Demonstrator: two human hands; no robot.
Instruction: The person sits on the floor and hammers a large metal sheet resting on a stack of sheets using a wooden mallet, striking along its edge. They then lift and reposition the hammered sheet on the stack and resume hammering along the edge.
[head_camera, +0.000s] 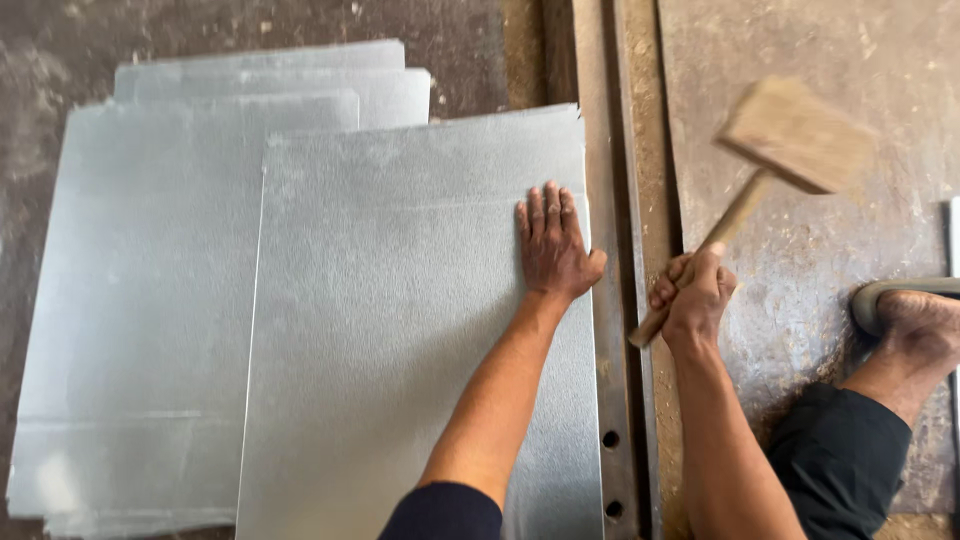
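A stained, dusty concrete floor (800, 300) fills the frame. Dull grey galvanised sheets (150, 300) lie stacked at left; the top sheet (400, 330) sits centre, left hand (553, 245) pressed flat, fingers spread. A rusty steel bar (610, 300) runs alongside. At upper right, the right hand (695, 300) is clenched round a blurred wooden mallet (790, 135).

Top metal sheet (400, 330) on a sheet stack (150, 300), steel bar (610, 300) right of it, wooden mallet (780, 150) beyond the bar

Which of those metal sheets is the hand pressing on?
The left hand lies flat on the topmost sheet, nearest the steel bar; the other sheets lie beneath, leftward.
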